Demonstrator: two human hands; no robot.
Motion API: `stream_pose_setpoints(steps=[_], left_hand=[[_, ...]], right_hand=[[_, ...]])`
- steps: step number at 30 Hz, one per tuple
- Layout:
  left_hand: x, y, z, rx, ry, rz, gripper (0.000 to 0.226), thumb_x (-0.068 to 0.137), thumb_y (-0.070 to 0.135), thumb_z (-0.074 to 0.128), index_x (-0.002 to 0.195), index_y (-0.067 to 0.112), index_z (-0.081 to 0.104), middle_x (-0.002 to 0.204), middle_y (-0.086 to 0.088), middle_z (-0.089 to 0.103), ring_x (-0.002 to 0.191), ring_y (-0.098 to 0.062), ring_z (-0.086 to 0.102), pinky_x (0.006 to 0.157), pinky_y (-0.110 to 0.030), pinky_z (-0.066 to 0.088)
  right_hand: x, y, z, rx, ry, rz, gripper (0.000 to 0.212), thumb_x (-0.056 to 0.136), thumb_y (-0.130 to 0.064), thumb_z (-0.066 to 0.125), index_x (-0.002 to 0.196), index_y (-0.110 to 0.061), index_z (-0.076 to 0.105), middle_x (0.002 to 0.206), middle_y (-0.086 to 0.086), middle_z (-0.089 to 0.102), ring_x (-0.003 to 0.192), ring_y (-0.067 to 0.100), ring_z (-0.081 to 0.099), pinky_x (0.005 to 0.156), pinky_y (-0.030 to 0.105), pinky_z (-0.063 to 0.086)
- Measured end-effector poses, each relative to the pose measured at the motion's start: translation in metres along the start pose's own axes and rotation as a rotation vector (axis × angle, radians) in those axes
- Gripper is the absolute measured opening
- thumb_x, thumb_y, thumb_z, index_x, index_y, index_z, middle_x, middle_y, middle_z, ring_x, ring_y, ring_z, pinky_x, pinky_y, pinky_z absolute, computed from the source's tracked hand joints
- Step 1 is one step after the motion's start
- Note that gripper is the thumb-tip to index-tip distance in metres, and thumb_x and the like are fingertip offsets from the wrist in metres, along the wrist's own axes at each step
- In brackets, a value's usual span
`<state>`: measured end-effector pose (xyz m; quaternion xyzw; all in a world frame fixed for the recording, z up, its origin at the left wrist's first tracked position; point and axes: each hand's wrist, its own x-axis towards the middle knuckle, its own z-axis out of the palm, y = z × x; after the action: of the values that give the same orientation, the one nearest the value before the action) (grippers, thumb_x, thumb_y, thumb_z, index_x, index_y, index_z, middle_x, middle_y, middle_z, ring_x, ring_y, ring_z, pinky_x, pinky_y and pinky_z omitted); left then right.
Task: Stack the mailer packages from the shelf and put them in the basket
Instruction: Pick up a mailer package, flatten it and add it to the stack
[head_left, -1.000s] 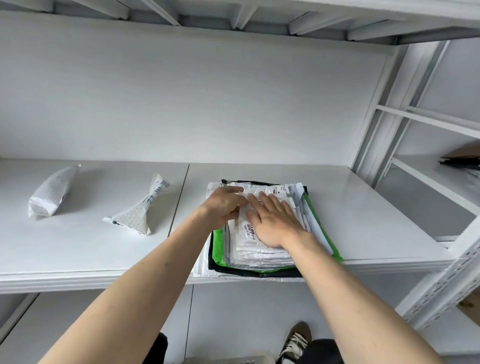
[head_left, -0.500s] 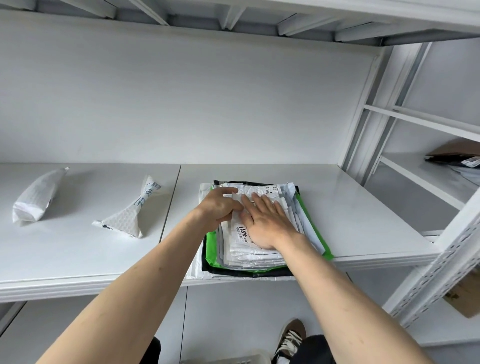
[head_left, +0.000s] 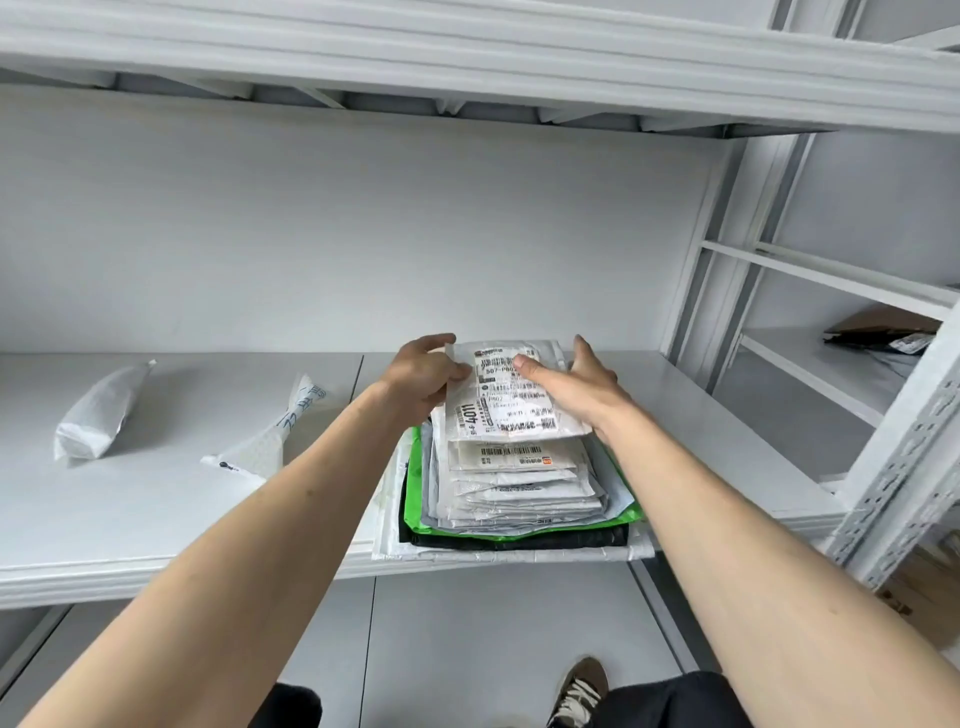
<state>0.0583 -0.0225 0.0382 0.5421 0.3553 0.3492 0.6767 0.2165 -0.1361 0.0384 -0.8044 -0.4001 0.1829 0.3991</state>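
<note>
Hands meet over a stack of mailer packages at the centre of the frame, where a person reaches forward with both bare forearms across a white metal shelf. The left hand has its fingers curled round the left edge of the top mailer — a white pouch bearing printed barcode labels — with the thumb pressed on its face. The right hand holds the same pouch from the right, thumb on the label and fingers reaching behind its far edge, so the pouch tilts up off the pile beneath it. That pile sits at the front edge of the shelf, slightly overhanging it: pale mailers layered over a bright green one, a black one and a large white one at the bottom. To the left of the frame, well apart from the stack, two more white mailers lie on the shelf — a rolled pouch at far left and a twisted one with blue lettering nearer the left forearm. At the lower edge, a brown shoe shows on the floor. In the right of the frame, an adjoining shelf bay holds dark packages.
</note>
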Motion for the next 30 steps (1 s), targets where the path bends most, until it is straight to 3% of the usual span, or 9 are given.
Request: stream_pose_setpoints(steps=[2, 3, 5, 7, 10, 14, 18, 26, 30], left_hand=[[-0.004, 0.01, 0.004, -0.025, 0.013, 0.029, 0.051, 0.086, -0.013, 0.06, 0.131, 0.01, 0.052, 0.09, -0.016, 0.06, 0.075, -0.022, 0.056, 0.064, -0.024, 0.052], [-0.008, 0.014, 0.01, -0.019, 0.024, 0.057, 0.05, 0.087, -0.01, 0.061, 0.131, 0.011, 0.05, 0.085, -0.015, 0.059, 0.068, -0.019, 0.056, 0.058, -0.021, 0.052], [-0.02, 0.016, 0.021, 0.042, 0.034, 0.107, 0.039, 0.093, -0.001, 0.057, 0.127, 0.014, 0.045, 0.082, -0.013, 0.063, 0.056, -0.014, 0.061, 0.049, -0.02, 0.051], [-0.03, 0.011, 0.028, 0.291, 0.04, 0.172, 0.027, 0.1, 0.015, 0.048, 0.126, 0.01, 0.047, 0.098, -0.014, 0.064, 0.069, -0.018, 0.065, 0.062, -0.029, 0.056], [-0.038, -0.004, 0.029, 0.974, -0.092, 0.394, 0.026, 0.099, 0.034, 0.046, 0.109, 0.015, 0.061, 0.108, -0.008, 0.063, 0.095, -0.023, 0.059, 0.084, -0.033, 0.047], [-0.043, -0.019, 0.036, 1.498, -0.364, 0.453, 0.082, 0.077, 0.069, 0.062, 0.145, 0.028, 0.041, 0.15, 0.0, 0.039, 0.137, -0.022, 0.038, 0.111, -0.037, 0.033], [-0.037, -0.028, 0.039, 1.634, -0.458, 0.372, 0.112, 0.067, 0.075, 0.067, 0.154, 0.029, 0.014, 0.156, 0.001, 0.029, 0.141, -0.024, 0.033, 0.114, -0.04, 0.032], [-0.033, -0.024, 0.031, 1.604, -0.525, 0.319, 0.088, 0.084, 0.073, 0.047, 0.154, 0.031, 0.017, 0.156, 0.002, 0.033, 0.142, -0.022, 0.033, 0.115, -0.035, 0.028], [-0.033, -0.027, 0.03, 1.669, -0.508, 0.419, 0.072, 0.093, 0.057, 0.049, 0.153, 0.028, 0.022, 0.14, -0.006, 0.053, 0.129, -0.027, 0.048, 0.095, -0.029, 0.036]], right_hand=[[0.002, 0.0, -0.012, 0.305, -0.08, 0.07, 0.09, 0.073, -0.052, 0.078, 0.141, -0.006, 0.041, 0.123, 0.012, 0.066, 0.104, 0.023, 0.068, 0.091, 0.039, 0.055], [0.001, 0.001, -0.018, 0.413, -0.09, 0.076, 0.059, 0.081, -0.033, 0.078, 0.126, -0.002, 0.054, 0.107, 0.011, 0.072, 0.087, 0.02, 0.072, 0.077, 0.034, 0.059], [-0.001, 0.005, -0.024, 0.542, -0.008, 0.088, 0.009, 0.088, -0.009, 0.07, 0.095, -0.006, 0.064, 0.098, 0.013, 0.073, 0.076, 0.021, 0.069, 0.074, 0.035, 0.058], [0.002, 0.015, -0.03, 0.615, 0.149, 0.119, 0.011, 0.089, -0.006, 0.067, 0.082, -0.012, 0.062, 0.103, 0.018, 0.072, 0.078, 0.023, 0.064, 0.076, 0.038, 0.053], [0.003, 0.032, -0.036, 0.659, 0.319, 0.177, 0.016, 0.09, -0.011, 0.065, 0.077, -0.016, 0.058, 0.105, 0.021, 0.07, 0.078, 0.024, 0.06, 0.069, 0.037, 0.048], [-0.002, 0.046, -0.036, 0.666, 0.321, 0.21, 0.018, 0.092, -0.01, 0.062, 0.076, -0.016, 0.057, 0.093, 0.016, 0.069, 0.078, 0.025, 0.061, 0.07, 0.038, 0.051], [-0.004, 0.049, -0.034, 0.679, 0.283, 0.202, 0.009, 0.092, -0.01, 0.063, 0.083, -0.011, 0.061, 0.099, 0.017, 0.071, 0.086, 0.03, 0.067, 0.082, 0.047, 0.056], [-0.004, 0.064, -0.041, 0.715, 0.291, 0.21, 0.015, 0.092, -0.01, 0.063, 0.079, -0.016, 0.06, 0.088, 0.009, 0.069, 0.077, 0.024, 0.064, 0.068, 0.035, 0.052], [-0.005, 0.068, -0.043, 0.738, 0.297, 0.226, 0.015, 0.092, -0.01, 0.062, 0.078, -0.016, 0.059, 0.086, 0.008, 0.07, 0.071, 0.022, 0.064, 0.067, 0.035, 0.053]])
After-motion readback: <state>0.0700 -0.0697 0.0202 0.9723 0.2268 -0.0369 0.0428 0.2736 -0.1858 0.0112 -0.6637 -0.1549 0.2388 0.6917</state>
